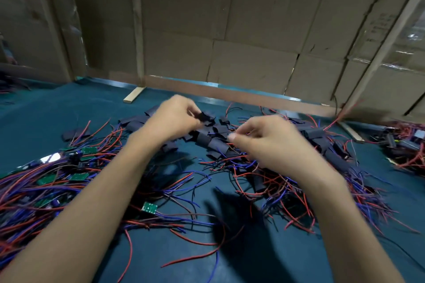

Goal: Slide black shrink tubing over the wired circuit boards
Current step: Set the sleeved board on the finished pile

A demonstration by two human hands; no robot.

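Note:
My left hand [174, 117] is raised over the middle of the green mat and pinches a short piece of black shrink tubing [205, 116] between thumb and fingers. My right hand [264, 135] hovers just right of it, fingertips pinched together on thin wires; what it holds is blurred. Beneath both hands lies a pile of loose black tubing pieces [215, 142]. Green circuit boards with red and blue wires [79, 176] are heaped at the left. One wired green board [149, 208] lies alone near the front centre.
Red and blue wires [276, 181] sprawl across the green mat [69, 108]. More sleeved pieces lie at the right [326, 145], and another wire heap at the far right [404, 145]. Cardboard boxes [230, 30] wall off the back, behind a wooden strip [132, 95].

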